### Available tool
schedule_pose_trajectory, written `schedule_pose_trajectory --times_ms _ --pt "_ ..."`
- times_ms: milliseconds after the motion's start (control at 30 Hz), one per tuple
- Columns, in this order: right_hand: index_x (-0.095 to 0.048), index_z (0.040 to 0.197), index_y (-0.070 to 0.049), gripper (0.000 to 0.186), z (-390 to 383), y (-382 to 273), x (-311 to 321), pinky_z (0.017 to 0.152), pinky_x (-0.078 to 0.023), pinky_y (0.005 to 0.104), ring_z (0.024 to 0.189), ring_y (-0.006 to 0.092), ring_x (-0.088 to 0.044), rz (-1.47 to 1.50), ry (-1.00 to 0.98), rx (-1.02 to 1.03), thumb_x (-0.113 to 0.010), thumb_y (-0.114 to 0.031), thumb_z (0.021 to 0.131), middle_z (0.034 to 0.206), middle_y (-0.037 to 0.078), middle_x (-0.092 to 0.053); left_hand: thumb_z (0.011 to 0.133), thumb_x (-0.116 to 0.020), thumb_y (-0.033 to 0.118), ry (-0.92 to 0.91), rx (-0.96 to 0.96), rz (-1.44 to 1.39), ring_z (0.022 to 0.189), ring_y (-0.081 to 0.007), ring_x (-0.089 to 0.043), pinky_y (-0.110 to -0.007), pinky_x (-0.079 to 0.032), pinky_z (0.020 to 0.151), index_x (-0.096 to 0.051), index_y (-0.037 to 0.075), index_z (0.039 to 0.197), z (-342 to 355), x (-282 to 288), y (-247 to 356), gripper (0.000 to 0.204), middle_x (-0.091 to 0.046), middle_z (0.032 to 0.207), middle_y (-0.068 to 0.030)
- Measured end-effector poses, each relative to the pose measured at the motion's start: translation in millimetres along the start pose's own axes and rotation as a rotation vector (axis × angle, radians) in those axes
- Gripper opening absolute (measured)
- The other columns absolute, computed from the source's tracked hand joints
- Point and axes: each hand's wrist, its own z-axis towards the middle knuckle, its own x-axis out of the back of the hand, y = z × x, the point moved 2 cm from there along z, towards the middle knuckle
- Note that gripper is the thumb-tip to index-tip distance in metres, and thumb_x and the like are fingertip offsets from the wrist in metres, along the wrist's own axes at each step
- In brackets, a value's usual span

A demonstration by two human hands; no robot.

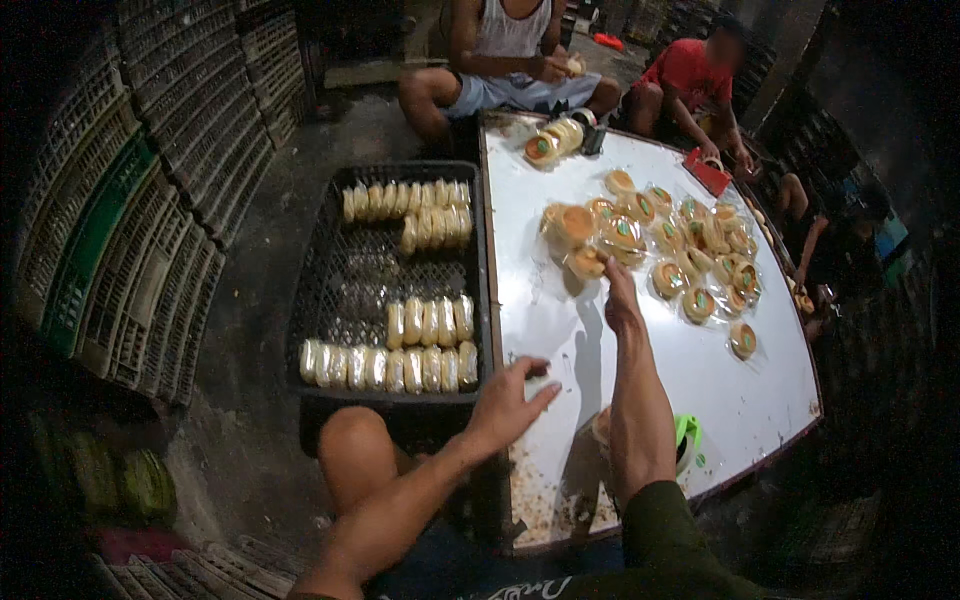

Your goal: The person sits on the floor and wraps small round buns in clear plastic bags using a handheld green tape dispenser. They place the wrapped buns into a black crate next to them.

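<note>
Nearest, a bright green tape dispenser (687, 440) stands on the white table (730, 400) beside the right forearm, perhaps kept there to be in easy reach; the left hand (512, 408) hangs over the table's left edge, its fingers parted and holding nothing, near the corner of the black crate (385, 397); inside that crate, a near row of wrapped buns (405, 370) and a shorter row (430, 322) stand on edge, which likely packs them close and lets neighbours prop each other; farther out, the right hand (620, 290) reaches to a wrapped bun (586, 263) at the near left of the loose pile (690, 240), thumb and fingers at its edge; how far they are closed I cannot tell; the pile's buns lie mostly flat, probably just as dropped; beyond, buns in a line (553, 143) lie at the table's far end; past it sits a person in a white sleeveless top (510, 40), hands together around a small pale item.
</note>
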Motion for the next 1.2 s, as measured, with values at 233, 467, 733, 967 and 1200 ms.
schedule_pose_trajectory --times_ms 233,467,733,967,1200 --pt "-0.068 0.101 -0.006 0.016 -231 -144 -50 0.110 -0.026 0.0510 0.113 0.0328 -0.052 -1.128 -0.144 0.618 -0.060 -0.010 0.088 0.103 0.010 -0.066 0.073 -0.082 0.034 0.246 -0.301 0.469 0.127 -0.0390 -0.045 -0.042 -0.039 0.105 -0.040 -0.003 0.136 7 -15 17 0.085 -0.048 0.134 -0.0256" --pt "-0.026 0.144 -0.005 0.053 -331 -61 -16 0.100 -0.042 0.0338 0.115 0.0212 -0.050 -0.008 0.424 0.109 -0.053 -0.012 0.098 0.131 0.014 -0.046 0.102 -0.046 0.038 -0.233 0.050 -0.383 0.100 -0.0224 -0.059 -0.033 -0.047 0.090 -0.053 0.003 0.116 -24 -79 39 0.039 -0.060 0.109 -0.0129" --pt "-0.060 0.099 0.002 0.012 -349 -78 -33 0.094 -0.044 0.0341 0.112 0.0244 -0.056 -0.354 0.392 0.302 -0.056 -0.009 0.095 0.116 0.017 -0.061 0.091 -0.065 0.023 0.085 -0.543 -0.017 0.110 -0.0309 -0.055 -0.043 -0.043 0.096 -0.067 0.004 0.093 -59 -49 66 0.018 -0.061 0.114 -0.0114" --pt "-0.055 0.096 -0.002 0.007 -361 -116 -25 0.103 -0.039 0.0376 0.121 0.0251 -0.048 -0.362 0.606 0.526 -0.049 -0.007 0.098 0.119 0.014 -0.054 0.090 -0.063 0.014 0.327 -0.483 -0.239 0.124 -0.0281 -0.043 -0.041 -0.032 0.107 -0.072 0.008 0.087 -69 -21 75 0.010 -0.057 0.122 -0.0113" --pt "-0.052 0.099 -0.005 0.005 -348 -119 -29 0.088 -0.046 0.0314 0.087 0.0151 -0.057 0.092 0.446 0.486 -0.052 -0.010 0.099 0.090 0.005 -0.060 0.100 -0.053 0.019 0.061 -0.258 -0.664 0.081 -0.0113 -0.060 -0.028 -0.053 0.074 -0.063 0.000 0.095 -61 -35 81 0.022 -0.064 0.084 -0.0056"
